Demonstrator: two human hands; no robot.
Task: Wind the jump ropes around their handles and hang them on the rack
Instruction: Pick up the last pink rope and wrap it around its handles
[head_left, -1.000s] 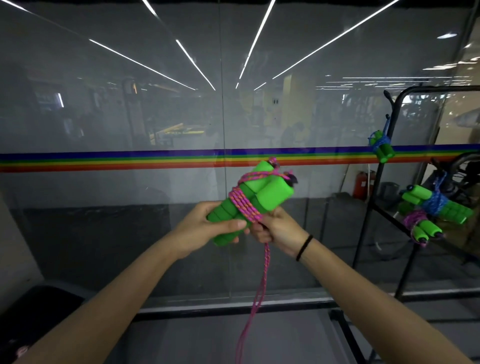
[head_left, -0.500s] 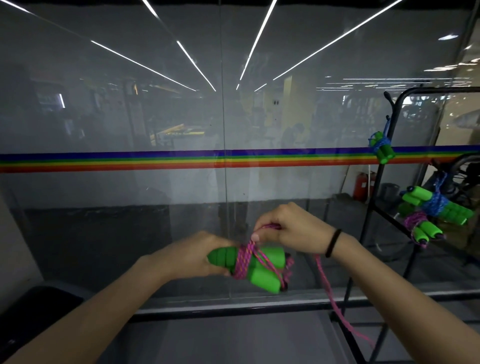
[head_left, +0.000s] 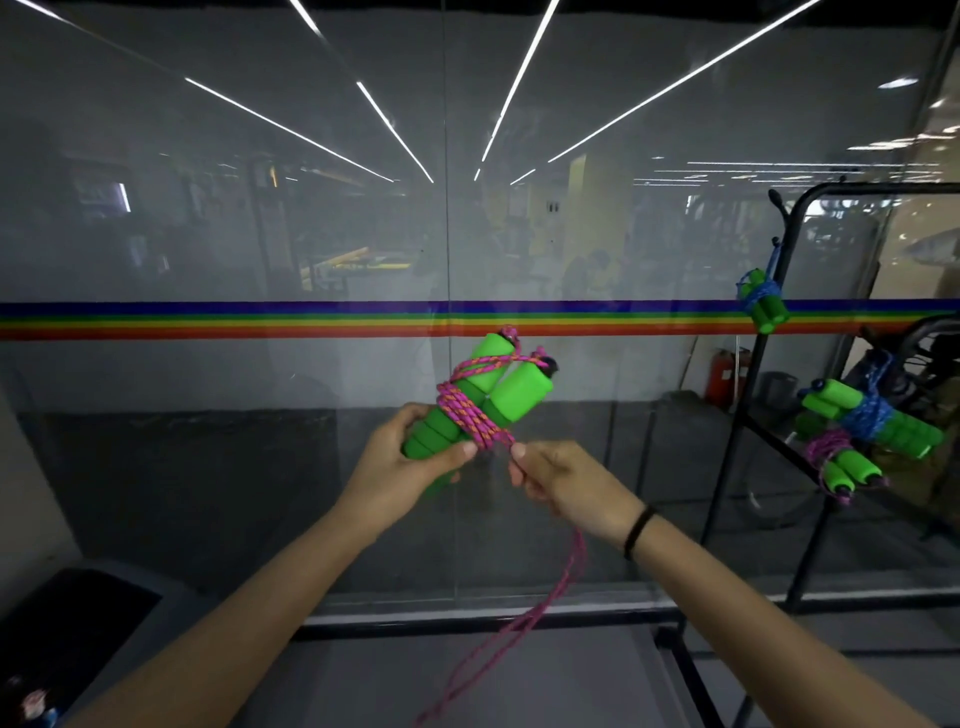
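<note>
Clasped the paired green foam handles (head_left: 511, 397) in the curled left hand (head_left: 400, 470) as a steady core, and pinched the pink jump rope (head_left: 470, 418) taut in the right hand (head_left: 561, 480) just beside it, apparently for another tight turn, with slack trailing below and the rack (head_left: 738, 410) well off right.

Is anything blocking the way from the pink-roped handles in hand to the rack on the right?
Nothing visible: open air lies between the green handles and the rack. A loose pink rope tail hangs unwound from the right hand.
</note>
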